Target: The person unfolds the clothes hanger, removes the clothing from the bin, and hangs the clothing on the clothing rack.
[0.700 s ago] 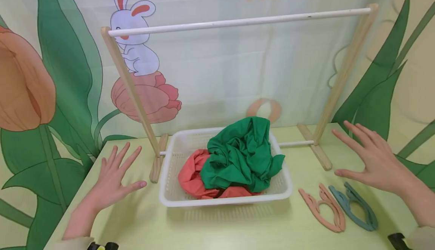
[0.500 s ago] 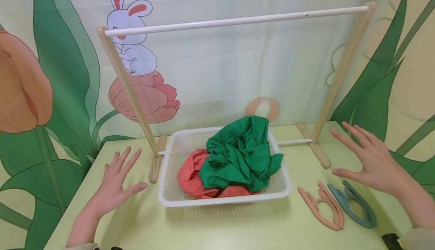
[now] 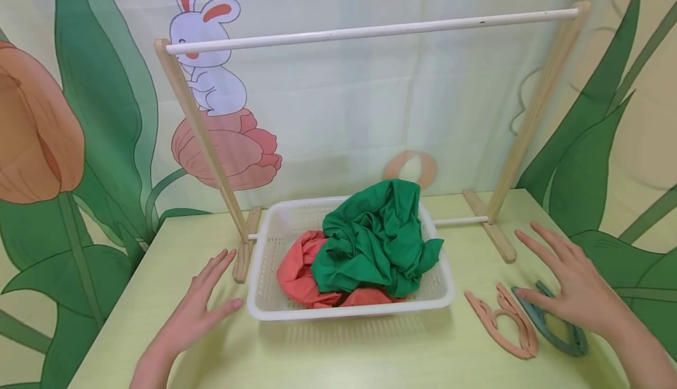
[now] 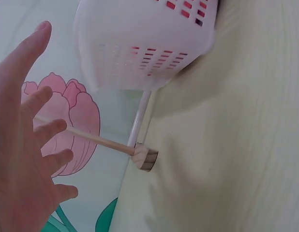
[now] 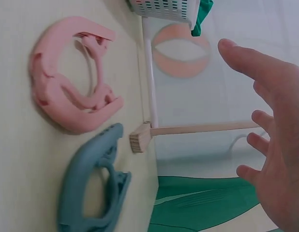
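Note:
A white plastic basket (image 3: 351, 315) stands mid-table, holding a crumpled green cloth (image 3: 378, 242) on top of a red cloth (image 3: 298, 271). To its left hovers my left hand (image 3: 195, 309), fingers spread and holding nothing; the left wrist view shows it beside the basket (image 4: 135, 43). On the other side my right hand (image 3: 576, 289) is held above the blue folding hanger (image 3: 555, 327), partly covering it, with fingers apart and nothing in them. A pink folding hanger (image 3: 505, 324) lies just left of the blue one. Both hangers appear folded in the right wrist view, the pink hanger (image 5: 57, 75) above the blue.
A wooden drying rack with a white top rod (image 3: 370, 30) stands behind and over the basket. Its wooden feet (image 3: 492, 227) rest on the pale yellow table (image 3: 359, 356). A printed curtain (image 3: 338, 113) hangs behind.
My left hand has moved right, closer to the basket. My right hand has come down over the blue hanger. The basket, cloths and hangers have stayed put.

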A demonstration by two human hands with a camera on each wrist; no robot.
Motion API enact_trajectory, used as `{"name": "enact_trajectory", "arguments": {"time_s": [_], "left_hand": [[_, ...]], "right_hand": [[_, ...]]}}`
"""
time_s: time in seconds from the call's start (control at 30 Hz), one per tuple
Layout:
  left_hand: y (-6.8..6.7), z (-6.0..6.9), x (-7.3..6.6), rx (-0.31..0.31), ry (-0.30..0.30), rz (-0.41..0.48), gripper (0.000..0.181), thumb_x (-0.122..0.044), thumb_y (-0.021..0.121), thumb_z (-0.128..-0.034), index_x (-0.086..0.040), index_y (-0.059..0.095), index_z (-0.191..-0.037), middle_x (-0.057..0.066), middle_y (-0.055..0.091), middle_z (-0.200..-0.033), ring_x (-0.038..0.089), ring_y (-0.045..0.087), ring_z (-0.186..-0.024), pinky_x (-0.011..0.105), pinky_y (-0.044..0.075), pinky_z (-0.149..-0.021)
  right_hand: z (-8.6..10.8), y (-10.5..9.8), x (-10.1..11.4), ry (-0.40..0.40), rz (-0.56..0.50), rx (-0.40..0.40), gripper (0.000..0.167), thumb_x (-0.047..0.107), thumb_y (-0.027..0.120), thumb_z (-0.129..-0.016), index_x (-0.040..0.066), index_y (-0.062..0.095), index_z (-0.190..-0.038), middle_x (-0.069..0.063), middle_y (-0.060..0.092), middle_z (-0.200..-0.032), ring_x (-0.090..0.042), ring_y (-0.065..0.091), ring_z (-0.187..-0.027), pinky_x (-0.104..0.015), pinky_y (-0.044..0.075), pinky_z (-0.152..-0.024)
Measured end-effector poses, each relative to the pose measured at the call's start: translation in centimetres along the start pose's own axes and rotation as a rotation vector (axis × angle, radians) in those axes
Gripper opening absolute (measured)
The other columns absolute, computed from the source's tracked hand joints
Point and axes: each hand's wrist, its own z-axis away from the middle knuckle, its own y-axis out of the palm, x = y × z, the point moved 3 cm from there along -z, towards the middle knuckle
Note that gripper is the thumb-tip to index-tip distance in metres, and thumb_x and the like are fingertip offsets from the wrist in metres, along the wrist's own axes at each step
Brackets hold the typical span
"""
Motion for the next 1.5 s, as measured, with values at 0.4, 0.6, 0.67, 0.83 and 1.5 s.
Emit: {"name": "enact_trajectory", "arguments": {"time_s": [0.4,0.6,0.67,0.83,1.5], "left_hand": [[1.5,0.0,-1.3,-0.056,-0.023,0.145,0.08,-0.018,0.069,-0.0923,-0.029,0.023,-0.157,0.008,0.031,-0.161,0.026,0.035,-0.146,0.07,0.029,-0.11],[2.3,0.0,-1.4,-0.051,-0.069,0.252,0.076,-0.015,0.067,-0.0936,-0.016,0.025,-0.157,0.015,0.031,-0.16,0.042,0.043,-0.139,0.061,0.034,-0.11],[2.7,0.1,-1.4,-0.043,-0.089,0.263,0.075,-0.016,0.068,-0.0934,-0.014,0.027,-0.156,0.015,0.034,-0.159,0.038,0.047,-0.137,0.05,0.042,-0.11],[3.5,0.1,-1.5,-0.03,-0.115,0.282,0.071,-0.019,0.069,-0.0932,-0.013,0.033,-0.154,0.012,0.042,-0.155,0.012,0.056,-0.128,0.021,0.043,-0.106],[4.9,0.4,-1.5,-0.002,-0.122,0.565,0.068,-0.005,0.057,-0.0986,-0.009,0.023,-0.157,0.026,0.046,-0.14,-0.003,0.062,-0.111,0.018,0.054,-0.086]], "right_hand": [[2.6,1.8,-0.4,0.067,-0.113,-0.039,0.103,0.023,0.09,-0.068,0.02,0.034,-0.155,-0.006,0.024,-0.164,-0.048,0.031,-0.134,-0.06,0.021,-0.105],[3.8,3.0,-0.3,0.089,-0.127,-0.049,0.104,0.018,0.09,-0.067,0.017,0.035,-0.154,-0.017,0.032,-0.159,-0.047,0.036,-0.128,-0.055,0.023,-0.101],[4.1,3.3,-0.1,0.109,-0.131,-0.035,0.102,0.019,0.089,-0.068,0.017,0.034,-0.155,-0.021,0.034,-0.155,-0.047,0.037,-0.124,-0.059,0.027,-0.09],[4.7,3.8,0.1,0.166,-0.147,-0.024,0.096,0.019,0.088,-0.072,0.016,0.037,-0.153,-0.026,0.041,-0.146,-0.045,0.039,-0.119,-0.058,0.032,-0.084],[5.4,5.9,0.9,0.405,-0.187,0.169,0.071,0.037,0.077,-0.085,0.01,0.049,-0.143,-0.015,0.06,-0.128,0.003,0.058,-0.085,-0.019,0.051,-0.065]]}}
